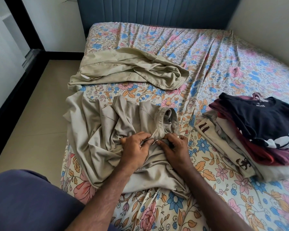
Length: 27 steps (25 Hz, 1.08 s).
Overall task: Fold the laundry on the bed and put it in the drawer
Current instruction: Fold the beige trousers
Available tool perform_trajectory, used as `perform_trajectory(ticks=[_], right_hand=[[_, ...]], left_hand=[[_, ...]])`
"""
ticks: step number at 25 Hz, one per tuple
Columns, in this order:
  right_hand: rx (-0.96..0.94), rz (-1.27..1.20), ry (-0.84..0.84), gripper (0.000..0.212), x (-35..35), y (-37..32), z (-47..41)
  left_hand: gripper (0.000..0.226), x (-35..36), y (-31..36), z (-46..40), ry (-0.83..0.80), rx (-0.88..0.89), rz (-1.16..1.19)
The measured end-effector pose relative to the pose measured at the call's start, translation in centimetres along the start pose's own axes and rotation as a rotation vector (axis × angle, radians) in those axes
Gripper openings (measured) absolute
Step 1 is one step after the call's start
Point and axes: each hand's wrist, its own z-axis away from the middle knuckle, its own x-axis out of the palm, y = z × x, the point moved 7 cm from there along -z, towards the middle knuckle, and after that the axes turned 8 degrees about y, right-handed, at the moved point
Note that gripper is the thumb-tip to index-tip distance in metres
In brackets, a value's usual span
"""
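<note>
- Beige shirt (107, 130) is spread crumpled on the near left part of the bed (207, 55), just ahead of the person; thin matte knit, soft folds, ribbed collar (163, 120) turned up at the middle.
- Collar edge is pinched by both hands, side by side and nearly touching.
- Left hand (137, 147): fingers curled, cloth gripped just left of the collar, fabric bunched under the knuckles.
- Right hand (173, 149): fingers curled onto the collar seam, thumb tucked in; ring (178, 136) seen on one finger.
- Small dark cord or tag (172, 122) hangs at the collar's right side; too small to read.
- Second garment, khaki (127, 70), is laid farther up the bed, apart from the shirt; smoother woven cloth, loosely heaped, button placket visible, pale label (84, 77) at its left end, text unreadable.
- Stack of folded clothes (250, 139) is set at the right, well apart from the hands; navy top (260, 117) uppermost with small white neck print, not legible; maroon, red, grey and white layers below; white piece shows dark bars like "11" (203, 126) and a small dark lion-like figure (242, 162).
- Bedsheet is thin cotton, floral print in pink, blue and orange on cream, wrinkled toward the padded blue headboard (157, 10).
- Purple cloth (23, 202) on the person's leg is seen at lower left; beige tiled floor (37, 114) beside the bed.
</note>
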Motion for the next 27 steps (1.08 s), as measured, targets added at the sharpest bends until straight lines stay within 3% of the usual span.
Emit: perform_trajectory(ticks=[4,7,9,11,14,16,18,20,23,25,27], right_hand=[[0.036,0.009,-0.039,0.047,0.1,0.3,-0.3],[0.081,-0.004,-0.034,0.028,0.3,0.7,-0.4],[0.109,-0.021,-0.008,0.01,0.2,0.7,-0.5],[0.105,-0.026,0.019,0.014,-0.2,0.4,-0.6],[0.026,-0.066,0.07,0.021,-1.4,-1.3,-0.7],[0.153,-0.137,0.171,0.019,-3.0,-0.5,-0.8],[0.414,-0.184,0.246,0.028,-4.8,1.8,-1.2],[0.485,-0.056,0.032,0.047,-5.4,3.8,-2.7],[0.242,0.299,-0.431,0.052,-4.6,4.0,-4.1],[0.161,0.366,-0.554,0.049,-4.2,3.9,-4.2],[0.103,0.347,-0.56,0.046,-3.9,3.4,-4.3]], left_hand=[[0.013,-0.2,0.2,0.1,-0.024,-0.028,0.073],[0.016,-0.1,0.1,0.2,-0.019,-0.064,0.077],[0.03,-0.2,0.3,0.4,-0.01,-0.084,0.007],[0.035,-0.5,0.7,0.7,0.013,-0.067,-0.063],[0.032,-1.8,1.0,0.8,0.096,-0.065,0.063],[0.048,-2.9,0.7,1.1,0.101,-0.079,0.118],[0.064,-3.4,0.6,1.9,0.069,0.011,-0.021],[0.055,-2.9,2.3,3.1,0.107,0.248,-0.39],[0.035,0.9,7.5,4.6,0.108,0.505,-0.626],[0.046,4.3,8.9,4.1,-0.055,0.365,-0.661],[0.067,6.4,8.2,3.4,-0.163,0.115,-0.711]])
